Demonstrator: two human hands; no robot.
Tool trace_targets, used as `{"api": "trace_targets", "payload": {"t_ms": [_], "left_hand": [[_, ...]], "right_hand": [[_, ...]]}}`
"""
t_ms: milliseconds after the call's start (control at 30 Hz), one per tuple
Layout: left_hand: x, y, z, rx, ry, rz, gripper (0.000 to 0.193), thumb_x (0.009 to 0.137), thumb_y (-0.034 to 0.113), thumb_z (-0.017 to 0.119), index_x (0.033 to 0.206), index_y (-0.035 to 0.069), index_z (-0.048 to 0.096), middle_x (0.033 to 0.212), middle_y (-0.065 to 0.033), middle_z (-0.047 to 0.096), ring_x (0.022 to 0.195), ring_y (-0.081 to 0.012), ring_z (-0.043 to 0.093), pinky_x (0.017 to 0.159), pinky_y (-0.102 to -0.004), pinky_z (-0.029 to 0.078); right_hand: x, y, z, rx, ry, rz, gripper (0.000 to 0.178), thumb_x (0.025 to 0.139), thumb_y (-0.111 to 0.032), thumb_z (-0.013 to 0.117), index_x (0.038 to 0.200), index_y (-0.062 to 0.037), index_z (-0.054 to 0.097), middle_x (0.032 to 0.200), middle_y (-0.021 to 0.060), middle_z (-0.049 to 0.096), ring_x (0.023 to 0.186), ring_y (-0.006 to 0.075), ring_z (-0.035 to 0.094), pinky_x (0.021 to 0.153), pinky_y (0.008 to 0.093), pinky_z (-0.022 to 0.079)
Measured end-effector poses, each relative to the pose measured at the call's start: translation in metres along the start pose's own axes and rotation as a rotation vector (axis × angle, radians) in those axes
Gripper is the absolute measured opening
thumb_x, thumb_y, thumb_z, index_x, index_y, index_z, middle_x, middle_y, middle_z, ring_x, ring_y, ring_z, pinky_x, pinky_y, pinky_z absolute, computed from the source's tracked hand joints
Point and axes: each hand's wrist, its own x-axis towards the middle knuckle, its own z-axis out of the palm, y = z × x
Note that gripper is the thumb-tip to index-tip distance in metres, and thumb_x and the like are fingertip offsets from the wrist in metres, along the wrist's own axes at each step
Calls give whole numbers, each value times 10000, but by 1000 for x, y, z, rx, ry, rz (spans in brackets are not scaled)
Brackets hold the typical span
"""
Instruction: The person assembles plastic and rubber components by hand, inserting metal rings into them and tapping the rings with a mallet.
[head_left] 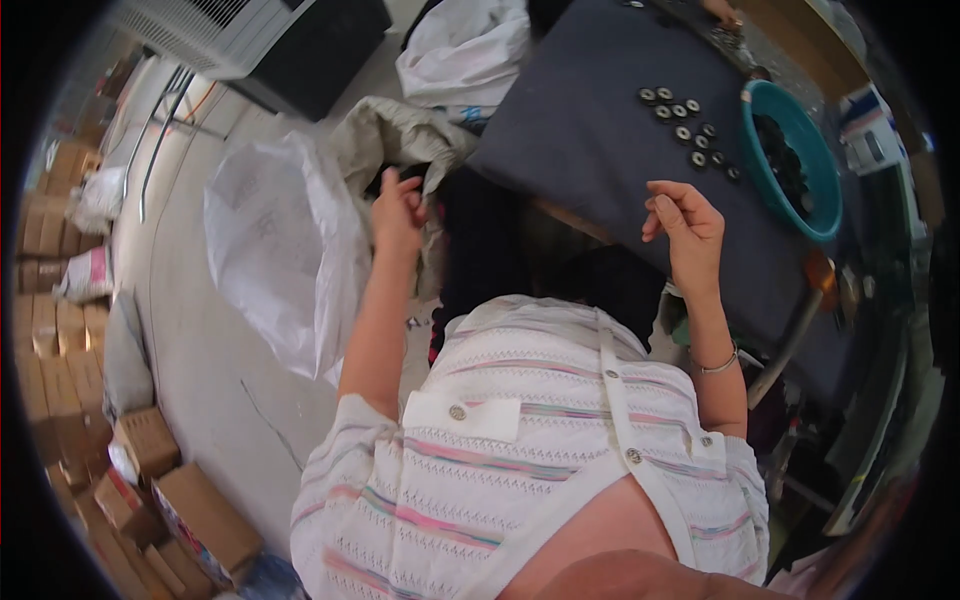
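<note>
My left hand (pixel 399 210) hovers at the mouth of a beige woven sack (pixel 385 125), its fingers apart and nothing seen in them. Something dark shows inside the sack. Over the near edge of the dark grey-covered table (pixel 580 95) is my right hand (pixel 688 228). Its fingers are loosely curled, with a gap to the thumb and no object visible between them. Farther up the table lie several small black rings with pale centres (pixel 682 133). To their right, a teal plastic basin (pixel 836 205) holds many black pieces (pixel 780 165).
A large white plastic bag (pixel 275 235) stands open left of the sack; another white bag (pixel 470 50) is behind. At right lies a wooden-handled tool (pixel 785 345) with an orange end. Cardboard boxes (pixel 205 510) line the left, and a grey-black machine (pixel 310 60) stands far left.
</note>
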Motion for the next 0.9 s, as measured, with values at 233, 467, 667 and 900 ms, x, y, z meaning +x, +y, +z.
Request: {"api": "trace_targets", "payload": {"t_ms": [233, 467, 667, 900], "left_hand": [[-26, 5, 83, 318, -270, 571, 226, 916, 184, 526, 949, -23, 609, 555, 10, 431, 459, -88, 394, 446, -232, 315], [-54, -26, 265, 902, -922, 1408, 283, 842, 219, 582, 1098, 106, 621, 1072, -106, 614, 980, -260, 573, 821, -379, 443], [-15, -82, 345, 1719, -885, 1549, 514, 908, 497, 388, 1349, 235, 414, 1416, -113, 356, 1297, -345, 323, 1014, -548, 256], [-20, -101, 325, 1743, -974, 1441, 516, 914, 477, 377, 1360, 217, 399, 1408, -127, 364, 1299, -358, 311, 1005, -595, 237]], "right_hand": [[2, 23, -58, -324, 307, -32, 103, 862, -60, 575, 927, 1, 626, 728, 0, 580, 557, 54, 535, 497, 185, 428], [-5, 48, -81, -522, 416, -124, 65, 817, -30, 592, 856, 12, 623, 720, 76, 596, 586, 136, 567, 532, 254, 436], [-3, 50, -82, -571, 404, -148, 72, 795, -40, 600, 846, 10, 613, 772, 126, 613, 708, 261, 612, 632, 308, 472], [-3, 47, -84, -621, 414, -253, 78, 815, -31, 591, 863, 20, 625, 742, 89, 606, 625, 166, 577, 579, 266, 450]]}}
